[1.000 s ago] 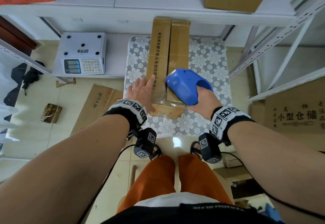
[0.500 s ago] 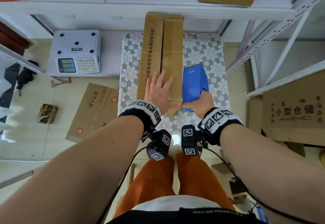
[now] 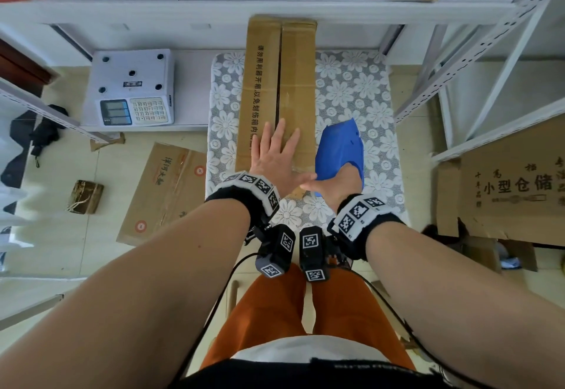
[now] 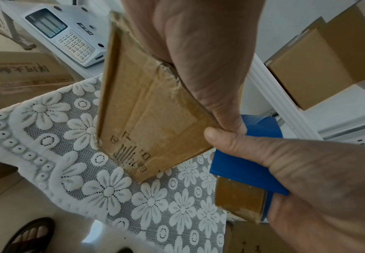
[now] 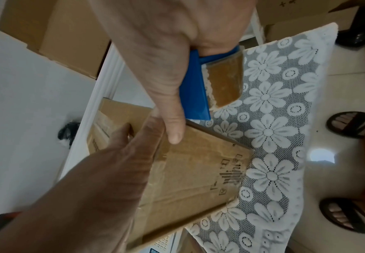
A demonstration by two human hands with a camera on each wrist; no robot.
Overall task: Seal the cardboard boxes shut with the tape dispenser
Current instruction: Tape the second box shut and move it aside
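Observation:
A long narrow cardboard box (image 3: 279, 83) lies lengthwise on a stool covered with a lace flower cloth (image 3: 351, 89). Its top seam runs away from me. My left hand (image 3: 282, 156) rests flat, fingers straight, on the near end of the box top. The left wrist view shows brown tape over the near end face of the box (image 4: 147, 119). My right hand (image 3: 336, 184) grips the blue tape dispenser (image 3: 339, 147) just right of the box, thumb stretched towards my left thumb. The brown tape roll (image 5: 222, 82) shows under the dispenser (image 5: 195, 95).
A white electronic scale (image 3: 131, 89) sits on a low shelf at the left. A flattened carton (image 3: 165, 187) lies on the floor beside the stool. White metal racking (image 3: 489, 52) and a printed carton (image 3: 513, 187) stand on the right. My sandalled feet (image 5: 350, 123) are under the stool's near edge.
The dispenser has come off the near end of the box top and now sits to the box's right. My left hand slid from the box's left edge onto the top near the seam.

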